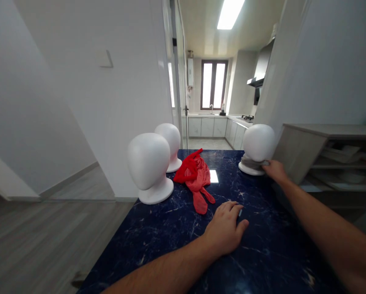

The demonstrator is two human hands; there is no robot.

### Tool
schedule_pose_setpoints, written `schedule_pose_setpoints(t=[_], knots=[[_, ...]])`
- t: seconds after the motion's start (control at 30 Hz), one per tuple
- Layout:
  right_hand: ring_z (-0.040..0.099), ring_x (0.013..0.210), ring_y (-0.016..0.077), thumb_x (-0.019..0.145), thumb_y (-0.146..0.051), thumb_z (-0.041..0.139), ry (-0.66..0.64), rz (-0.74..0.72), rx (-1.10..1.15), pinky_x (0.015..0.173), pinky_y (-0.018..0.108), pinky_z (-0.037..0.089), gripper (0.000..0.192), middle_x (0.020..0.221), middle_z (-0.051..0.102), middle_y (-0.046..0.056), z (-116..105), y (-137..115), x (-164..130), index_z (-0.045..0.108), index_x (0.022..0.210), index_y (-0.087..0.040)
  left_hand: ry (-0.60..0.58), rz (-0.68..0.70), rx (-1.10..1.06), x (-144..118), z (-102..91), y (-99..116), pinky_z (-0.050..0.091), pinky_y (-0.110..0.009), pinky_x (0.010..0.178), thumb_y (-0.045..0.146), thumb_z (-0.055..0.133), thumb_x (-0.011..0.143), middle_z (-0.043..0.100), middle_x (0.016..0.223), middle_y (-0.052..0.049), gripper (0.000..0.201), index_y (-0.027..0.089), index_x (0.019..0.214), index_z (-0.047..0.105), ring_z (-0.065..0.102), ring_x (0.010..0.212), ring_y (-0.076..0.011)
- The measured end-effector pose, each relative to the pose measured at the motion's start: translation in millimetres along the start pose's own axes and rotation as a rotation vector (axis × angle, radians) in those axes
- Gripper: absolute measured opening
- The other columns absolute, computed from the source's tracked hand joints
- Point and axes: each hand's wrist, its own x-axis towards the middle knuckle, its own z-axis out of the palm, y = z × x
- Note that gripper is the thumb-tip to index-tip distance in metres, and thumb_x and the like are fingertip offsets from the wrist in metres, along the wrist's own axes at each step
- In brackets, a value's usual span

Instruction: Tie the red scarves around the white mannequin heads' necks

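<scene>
My right hand [275, 170] reaches to a white mannequin head [258, 142] at the far right of the table. Its fingers are closed on a grey cloth [251, 163] around the neck of that head. My left hand [226, 228] rests on the dark blue marbled table [176, 245], palm down, with the thumb apart from the fingers. A small pale patch shows by its fingertips; I cannot make out what it is. Beyond the left hand lies a crumpled heap of red fabric [198, 175], partly bright red, partly coral. Two more white mannequin heads, one nearer [148, 161] and one behind it [169, 141], stand upright at the left.
A shelf unit [332, 130] with stacked items stands against the right side of the table. Past the far edge, a doorway opens onto a kitchen with white cabinets [207, 126] and a window [214, 84]. A white wall [115, 102] is at the left.
</scene>
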Motion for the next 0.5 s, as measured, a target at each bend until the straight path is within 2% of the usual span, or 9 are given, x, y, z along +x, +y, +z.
schedule_pose_setpoints(t=[0.07,0.13,0.23,0.3,0.33,0.4,0.5], knots=[[0.074,0.087,0.027,0.093,-0.037,0.067,-0.053,0.016,-0.042,0.072,0.03,0.052,0.035,0.101,0.079,0.02,-9,2,-9,0.081,0.103,-0.007,0.037,-0.026,-0.016,3,3.0,-4,0.033,-0.049,0.131,0.049,0.057,0.103,0.05,0.164,-0.008,0.06,0.026,0.158,0.049,0.042,0.155,-0.0289],[0.075,0.093,0.0299,0.088,-0.032,0.065,-0.098,-0.011,-0.047,0.076,0.03,0.052,0.03,0.101,0.081,0.019,-17,0,-29,0.083,0.097,-0.01,0.101,-0.059,-0.015,8,6.4,-9,0.031,-0.049,0.132,0.043,0.064,0.098,0.044,0.168,-0.011,0.073,0.021,0.164,0.039,0.038,0.158,-0.0299],[0.074,0.103,0.0331,0.082,-0.028,0.06,-0.103,-0.076,0.047,0.081,0.032,0.053,0.031,0.107,0.081,0.017,-29,-11,-75,0.084,0.095,-0.014,0.216,-0.12,-0.018,16,10.5,-16,0.025,-0.053,0.134,0.04,0.074,0.09,0.032,0.174,-0.016,0.094,0.016,0.168,0.028,0.026,0.163,-0.0338],[0.075,0.1,0.0348,0.079,-0.029,0.059,-0.12,-0.061,0.158,0.077,0.033,0.053,0.031,0.104,0.082,0.017,-38,-23,-113,0.084,0.092,-0.014,0.266,-0.137,-0.03,19,11.6,-18,0.021,-0.058,0.134,0.044,0.083,0.082,0.027,0.175,-0.019,0.107,0.015,0.168,0.026,0.02,0.164,-0.0383],[0.075,0.096,0.0346,0.079,-0.03,0.058,-0.13,-0.041,0.224,0.074,0.033,0.053,0.032,0.101,0.082,0.017,-43,-30,-132,0.084,0.09,-0.015,0.278,-0.123,-0.036,20,11.5,-18,0.019,-0.06,0.133,0.047,0.088,0.077,0.028,0.175,-0.021,0.113,0.015,0.167,0.027,0.019,0.164,-0.0408],[0.075,0.095,0.0332,0.079,-0.031,0.055,-0.131,-0.019,0.338,0.075,0.033,0.054,0.035,0.099,0.082,0.014,-50,-46,-167,0.084,0.094,-0.016,0.289,-0.059,-0.066,19,9.5,-17,0.022,-0.062,0.131,0.048,0.095,0.066,0.04,0.168,-0.022,0.119,0.017,0.163,0.034,0.029,0.16,-0.0442],[0.075,0.102,0.0316,0.076,-0.03,0.056,-0.102,-0.025,0.446,0.084,0.034,0.056,0.042,0.107,0.082,0.009,-57,-65,-208,0.083,0.106,-0.019,0.271,0.034,-0.175,14,-0.6,-15,0.04,-0.057,0.121,0.044,0.098,0.064,0.061,0.149,-0.017,0.109,0.022,0.155,0.043,0.055,0.141,-0.041]])
